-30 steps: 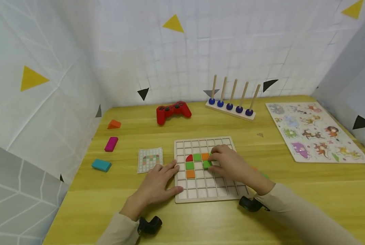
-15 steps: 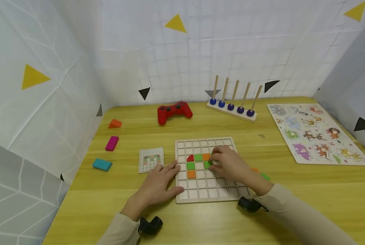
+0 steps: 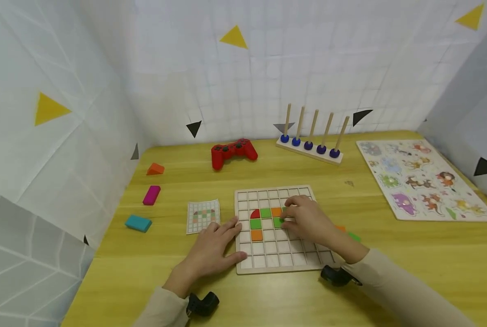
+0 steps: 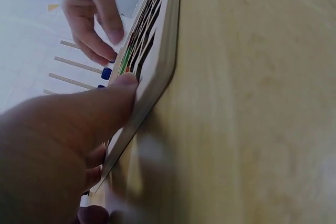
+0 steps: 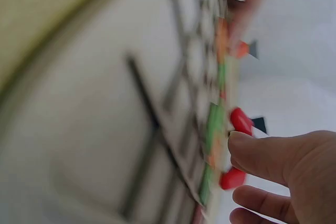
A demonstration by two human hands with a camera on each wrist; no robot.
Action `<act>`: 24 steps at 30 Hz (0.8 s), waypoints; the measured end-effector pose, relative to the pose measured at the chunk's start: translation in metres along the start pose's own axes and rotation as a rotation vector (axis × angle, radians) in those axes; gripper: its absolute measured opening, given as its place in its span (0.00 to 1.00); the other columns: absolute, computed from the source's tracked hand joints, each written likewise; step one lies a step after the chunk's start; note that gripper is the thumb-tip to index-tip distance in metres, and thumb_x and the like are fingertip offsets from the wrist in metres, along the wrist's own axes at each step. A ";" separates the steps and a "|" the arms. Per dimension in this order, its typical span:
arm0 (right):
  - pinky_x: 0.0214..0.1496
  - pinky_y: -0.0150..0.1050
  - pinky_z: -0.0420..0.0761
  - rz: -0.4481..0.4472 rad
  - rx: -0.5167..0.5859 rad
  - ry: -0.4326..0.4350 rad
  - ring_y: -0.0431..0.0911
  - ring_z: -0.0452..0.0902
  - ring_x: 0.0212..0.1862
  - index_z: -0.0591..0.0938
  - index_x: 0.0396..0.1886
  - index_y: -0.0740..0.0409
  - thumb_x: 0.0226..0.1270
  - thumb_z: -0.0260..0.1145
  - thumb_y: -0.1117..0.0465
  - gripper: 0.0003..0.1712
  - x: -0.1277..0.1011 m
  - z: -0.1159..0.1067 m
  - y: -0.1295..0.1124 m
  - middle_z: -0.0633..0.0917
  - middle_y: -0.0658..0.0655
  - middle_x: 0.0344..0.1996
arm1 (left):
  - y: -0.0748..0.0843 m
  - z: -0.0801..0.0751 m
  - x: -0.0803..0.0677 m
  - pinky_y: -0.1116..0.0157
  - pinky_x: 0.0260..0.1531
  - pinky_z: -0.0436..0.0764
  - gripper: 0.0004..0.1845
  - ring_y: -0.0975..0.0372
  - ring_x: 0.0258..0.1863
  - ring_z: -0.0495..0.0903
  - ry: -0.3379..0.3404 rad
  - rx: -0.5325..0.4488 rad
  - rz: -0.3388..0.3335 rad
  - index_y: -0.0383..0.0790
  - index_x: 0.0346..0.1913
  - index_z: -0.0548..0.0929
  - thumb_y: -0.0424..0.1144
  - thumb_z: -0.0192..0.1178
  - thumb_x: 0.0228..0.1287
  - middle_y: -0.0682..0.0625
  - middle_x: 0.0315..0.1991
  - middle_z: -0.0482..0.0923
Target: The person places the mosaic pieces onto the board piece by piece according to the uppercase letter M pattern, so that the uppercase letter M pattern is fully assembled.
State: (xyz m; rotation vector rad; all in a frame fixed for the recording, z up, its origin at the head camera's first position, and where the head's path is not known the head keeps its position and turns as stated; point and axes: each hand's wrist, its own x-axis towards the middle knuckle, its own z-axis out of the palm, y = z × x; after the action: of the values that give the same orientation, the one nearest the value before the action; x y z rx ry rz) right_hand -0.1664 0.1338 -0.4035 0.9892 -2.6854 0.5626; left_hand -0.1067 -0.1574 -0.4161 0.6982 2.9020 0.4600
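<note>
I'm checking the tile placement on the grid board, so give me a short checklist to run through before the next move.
1. Board held steady: ok, left hand lies flat at its left edge.
2. Green tile seated in its cell: cannot tell, right hand fingers cover part of it.
3. Pattern card in sight: ok, it lies left of the board, uncovered.
4. Tiles already laid sit flat: ok for the red, green and orange ones that show.
5. Spare tiles in reach: ok, orange and green pieces lie right of the board.
</note>
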 end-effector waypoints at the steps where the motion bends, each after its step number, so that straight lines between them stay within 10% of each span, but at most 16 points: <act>1: 0.48 0.53 0.78 -0.001 0.002 0.006 0.57 0.78 0.47 0.90 0.33 0.56 0.55 0.76 0.62 0.06 -0.003 -0.004 0.003 0.85 0.62 0.44 | 0.000 0.001 0.000 0.50 0.50 0.71 0.40 0.50 0.59 0.69 -0.003 0.001 -0.001 0.50 0.74 0.65 0.66 0.55 0.65 0.55 0.78 0.58; 10: 0.51 0.58 0.77 0.210 -0.052 -0.104 0.61 0.78 0.49 0.89 0.37 0.56 0.57 0.75 0.57 0.10 -0.071 -0.052 0.055 0.84 0.65 0.45 | 0.000 -0.001 0.001 0.54 0.46 0.69 0.40 0.51 0.59 0.68 -0.002 0.003 -0.018 0.50 0.74 0.65 0.66 0.56 0.64 0.55 0.78 0.58; 24: 0.50 0.59 0.77 0.329 -0.037 -0.147 0.60 0.77 0.49 0.88 0.38 0.52 0.49 0.79 0.51 0.18 -0.123 -0.056 0.071 0.83 0.62 0.46 | -0.001 0.002 0.000 0.54 0.45 0.70 0.41 0.51 0.59 0.69 -0.013 -0.007 0.000 0.49 0.74 0.66 0.67 0.56 0.63 0.55 0.77 0.59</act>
State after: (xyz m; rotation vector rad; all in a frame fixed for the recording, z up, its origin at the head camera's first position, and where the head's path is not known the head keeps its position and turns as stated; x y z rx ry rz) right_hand -0.1169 0.2773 -0.4139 0.6025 -3.0022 0.5139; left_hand -0.1068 -0.1583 -0.4182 0.6983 2.8873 0.4639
